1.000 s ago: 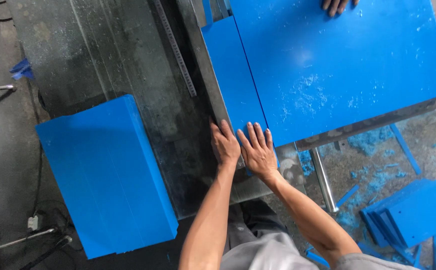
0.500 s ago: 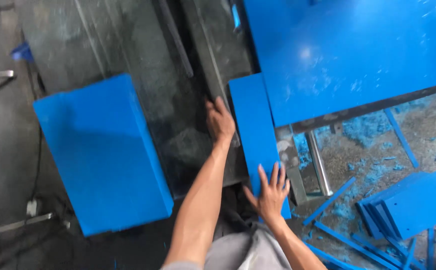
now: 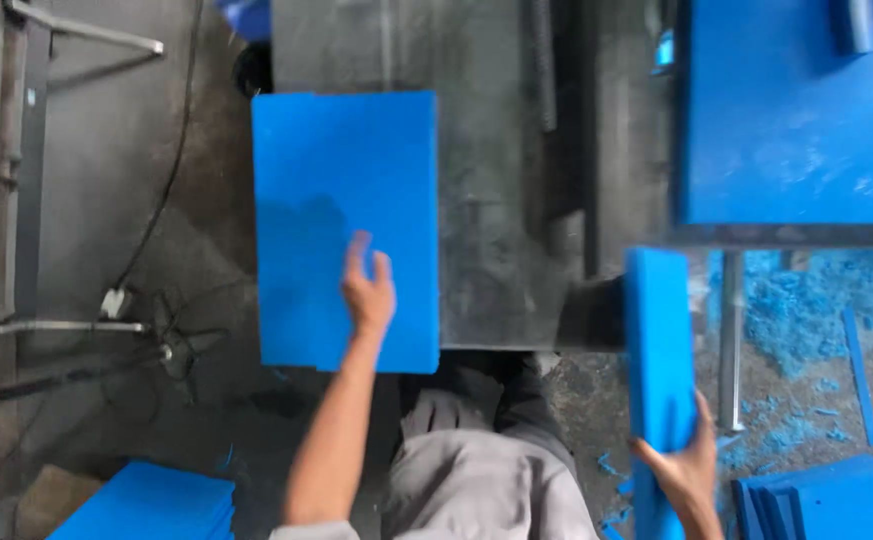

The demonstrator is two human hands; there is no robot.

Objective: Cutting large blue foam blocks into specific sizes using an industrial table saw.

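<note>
On the dark metal bench (image 3: 501, 200), left hand (image 3: 368, 295) rests fingers spread on the stacked blue plastic slabs (image 3: 346, 225); right hand (image 3: 691, 470) fingers grip narrow blue plastic strip (image 3: 656, 350); best keep it level, edges squared.

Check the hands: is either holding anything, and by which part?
Right hand grips the narrow blue strip at its near end, fingers wrapped round the edge. Left hand lies flat on the blue stack, gripping nothing.

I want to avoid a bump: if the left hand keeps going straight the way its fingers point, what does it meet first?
The left hand points up the picture, over the blue stack of sheets. That stack is what it meets first; it may already be touching it, depth is unclear. Beyond lies the dark metal table.
</note>
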